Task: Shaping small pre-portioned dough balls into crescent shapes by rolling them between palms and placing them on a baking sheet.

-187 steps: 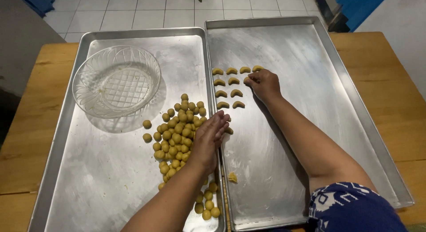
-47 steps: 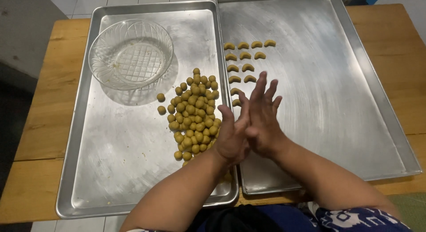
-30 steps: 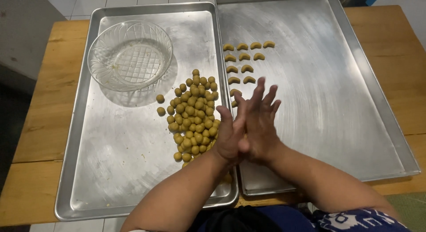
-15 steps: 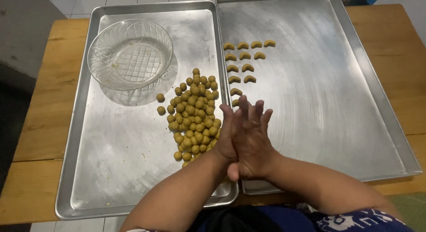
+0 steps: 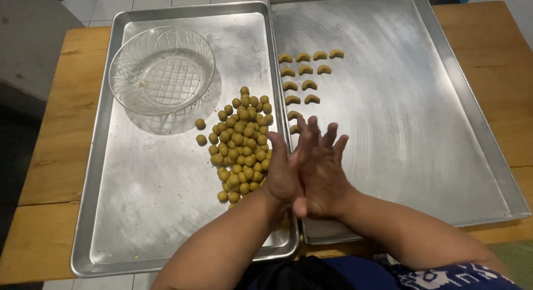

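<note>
Drawn back toward the body since a second ago, right hand (image 5: 322, 170) rubbing against left hand (image 5: 280, 176); trays, bowl and dough unmoved.

On the left baking tray (image 5: 139, 212): one empty clear glass bowl (image 5: 162, 71), then a heap of dough balls (image 5: 241, 143), too crowded for an exact count, judged at fifty or more, with two strays just beside its left edge. All of these still round, so most of the shaping looks undone.

Over the seam between the trays: both hands pressed palm to palm, fingers straight and spread. Cannot tell whether a piece of dough is clasped between them, the gap being hidden.

On the right baking tray (image 5: 422, 129): crescent-shaped dough pieces (image 5: 306, 69) laid in short rows near its left wall, four, three, two, two, then one, and one more half hidden behind the fingertips; about thirteen in all. Judged an early stage, a small part done.

Under everything, one wooden table (image 5: 50, 157).
</note>
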